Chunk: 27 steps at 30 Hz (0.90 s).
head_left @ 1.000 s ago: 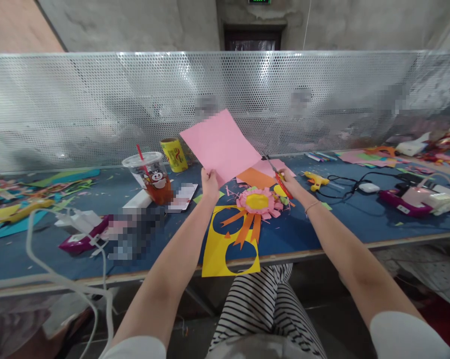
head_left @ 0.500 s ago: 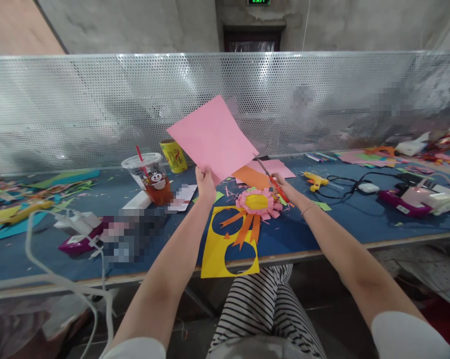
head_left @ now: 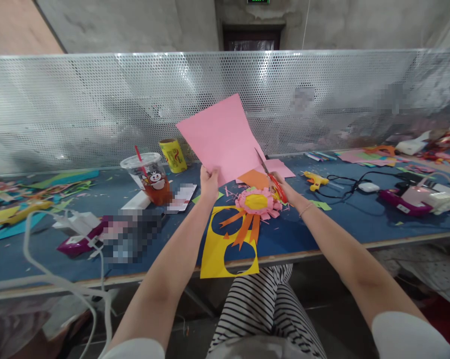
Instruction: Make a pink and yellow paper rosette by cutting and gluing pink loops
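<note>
A sheet of pink paper point(head_left: 221, 139) is held up by its lower edge in the left hand point(head_left: 209, 183); red-handled scissors point(head_left: 277, 186) are gripped in the right point(head_left: 284, 191), blades slanting up-left to its right edge.

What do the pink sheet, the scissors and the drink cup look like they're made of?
The pink sheet looks like matte paper or thin card: flat, with crisp edges.
The scissors seem to have metal blades, thin and grey, and red handles, probably plastic.
The drink cup is likely clear, glossy plastic, since the brown drink shows through.
</note>
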Each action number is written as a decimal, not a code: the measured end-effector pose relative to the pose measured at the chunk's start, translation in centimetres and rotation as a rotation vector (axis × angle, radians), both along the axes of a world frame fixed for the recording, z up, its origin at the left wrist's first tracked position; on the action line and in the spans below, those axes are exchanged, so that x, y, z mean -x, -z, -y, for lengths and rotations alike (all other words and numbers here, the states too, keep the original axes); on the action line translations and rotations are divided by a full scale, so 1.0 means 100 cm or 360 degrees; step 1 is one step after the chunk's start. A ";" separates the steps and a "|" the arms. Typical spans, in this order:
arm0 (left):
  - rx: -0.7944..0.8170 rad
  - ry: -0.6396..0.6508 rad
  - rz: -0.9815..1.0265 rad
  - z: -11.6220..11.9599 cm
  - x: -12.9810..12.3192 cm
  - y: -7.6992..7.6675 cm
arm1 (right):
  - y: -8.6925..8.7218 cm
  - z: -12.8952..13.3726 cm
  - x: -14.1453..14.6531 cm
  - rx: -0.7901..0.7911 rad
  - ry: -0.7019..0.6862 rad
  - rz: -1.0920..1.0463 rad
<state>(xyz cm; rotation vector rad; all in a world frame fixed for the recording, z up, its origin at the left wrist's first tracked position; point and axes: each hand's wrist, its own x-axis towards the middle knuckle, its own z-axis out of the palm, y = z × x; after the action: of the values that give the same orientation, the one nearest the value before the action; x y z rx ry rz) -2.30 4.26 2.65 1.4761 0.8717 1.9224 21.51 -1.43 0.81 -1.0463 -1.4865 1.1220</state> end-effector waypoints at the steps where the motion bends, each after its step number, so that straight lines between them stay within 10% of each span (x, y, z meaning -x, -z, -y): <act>1: 0.0001 0.0008 -0.0025 0.001 0.000 -0.001 | 0.000 0.001 0.000 -0.0014 -0.0004 -0.0008; 27: -0.0097 0.0176 0.0139 0.000 -0.001 0.002 | 0.014 -0.013 0.002 -0.0228 -0.0011 -0.0110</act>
<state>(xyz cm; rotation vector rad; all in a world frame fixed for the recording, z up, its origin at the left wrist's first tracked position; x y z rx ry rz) -2.22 4.29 2.42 1.4329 0.6840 1.9309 21.35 -0.12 -0.54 -0.8960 -1.4929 1.0302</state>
